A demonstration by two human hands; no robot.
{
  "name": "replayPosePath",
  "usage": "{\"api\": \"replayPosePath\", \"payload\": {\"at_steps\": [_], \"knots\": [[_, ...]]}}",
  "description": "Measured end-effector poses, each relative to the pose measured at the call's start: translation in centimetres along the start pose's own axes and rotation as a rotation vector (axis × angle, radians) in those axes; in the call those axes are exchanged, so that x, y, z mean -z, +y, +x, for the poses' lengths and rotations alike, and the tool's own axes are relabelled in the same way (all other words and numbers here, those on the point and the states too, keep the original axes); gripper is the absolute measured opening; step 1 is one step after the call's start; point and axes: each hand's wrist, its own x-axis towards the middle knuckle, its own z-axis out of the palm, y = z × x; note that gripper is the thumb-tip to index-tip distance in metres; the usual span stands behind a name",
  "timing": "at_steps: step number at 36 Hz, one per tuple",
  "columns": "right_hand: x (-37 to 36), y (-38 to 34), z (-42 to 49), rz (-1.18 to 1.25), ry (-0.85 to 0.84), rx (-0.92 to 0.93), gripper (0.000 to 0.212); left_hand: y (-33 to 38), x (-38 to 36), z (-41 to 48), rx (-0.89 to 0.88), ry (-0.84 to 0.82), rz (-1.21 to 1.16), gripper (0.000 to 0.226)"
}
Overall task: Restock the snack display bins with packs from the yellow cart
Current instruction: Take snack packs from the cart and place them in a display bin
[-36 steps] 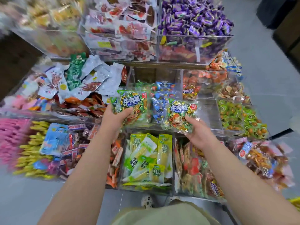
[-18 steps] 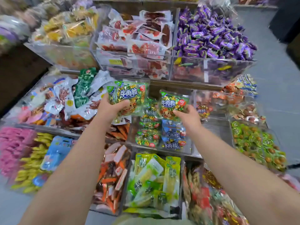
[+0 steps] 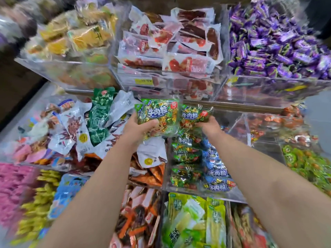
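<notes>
My left hand (image 3: 138, 128) grips a stack of green beef-cube packs (image 3: 157, 114) by the lower edge, held over the divide between two middle-shelf bins. My right hand (image 3: 208, 126) holds one green beef-cube pack (image 3: 194, 115) at the back of a clear bin (image 3: 202, 195) that has green and blue packs of the same snack lying in it. The two held packs nearly touch. The yellow cart is out of view.
Clear bins of red meat strips (image 3: 172, 49), purple candies (image 3: 272, 45) and yellow packs (image 3: 80, 40) overhang on the top shelf. White and green pouches (image 3: 100, 119) fill the bin to the left. Lower bins hold yellow-green packs (image 3: 195, 221) and orange sticks (image 3: 138, 217).
Both hands have moved forward and up with their packs, closer together. The right hand's pack now sits over the back of the beef-cube bin. The camera has leaned in toward the shelves.
</notes>
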Motion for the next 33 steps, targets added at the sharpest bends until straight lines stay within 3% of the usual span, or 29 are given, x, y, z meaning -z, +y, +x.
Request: {"api": "replayPosePath", "payload": {"at_steps": [7, 10, 12, 14, 15, 17, 19, 21, 23, 25, 28, 31, 33], "knots": [[0.5, -0.7, -0.3, -0.285, 0.159, -0.043, 0.077, 0.4, -0.1, -0.4, 0.005, -0.076, -0.100, 0.155], [1.0, -0.2, -2.0, -0.161, 0.247, 0.019, 0.072, 0.4, -0.3, -1.0, -0.023, -0.094, -0.108, 0.152], [1.2, 0.0, -3.7, 0.021, 0.281, 0.133, 0.051, 0.4, -0.7, -1.6, -0.055, -0.089, -0.050, 0.149], [1.3, 0.0, -5.7, 0.309, 0.126, 0.211, 0.029, 0.5, -1.4, -2.2, -0.073, -0.086, 0.034, 0.155], [1.2, -0.1, -6.6, 0.418, -0.012, 0.230, 0.029, 0.6, -1.9, -2.6, -0.074, -0.086, 0.084, 0.157], [1.0, -0.1, -7.7, 0.448, -0.246, 0.221, 0.052, 0.7, -3.2, -3.2, -0.088, -0.081, 0.177, 0.155], [0.9, -0.2, -8.3, 0.386, -0.303, 0.181, 0.074, 0.7, -4.3, -3.5, -0.104, -0.046, 0.238, 0.145], [1.3, 0.1, -8.2, 0.441, -0.276, 0.156, 0.075, 0.5, -5.0, -3.6, -0.114, -0.020, 0.235, 0.134], [2.3, 1.0, -7.6, 0.573, -0.279, 0.113, 0.063, 0.5, -5.0, -3.4, -0.122, 0.042, 0.141, 0.108], [3.4, 2.1, -7.1, 0.652, -0.238, 0.099, 0.035, 0.4, -4.4, -3.3, -0.238, 0.215, 0.117, 0.062], [4.8, 3.7, -6.1, 0.625, -0.122, 0.043, 0.029, 0.2, -3.5, -3.5, -0.434, 0.389, 0.262, 0.035], [5.3, 4.6, -5.2, 0.558, -0.041, -0.002, 0.046, 0.4, -3.6, -3.8, -0.537, 0.260, 0.339, 0.031], [5.2, 4.7, -4.8, 0.529, -0.026, 0.006, 0.055, 0.1, -3.8, -3.1, -0.465, 0.190, 0.352, 0.027]]}}
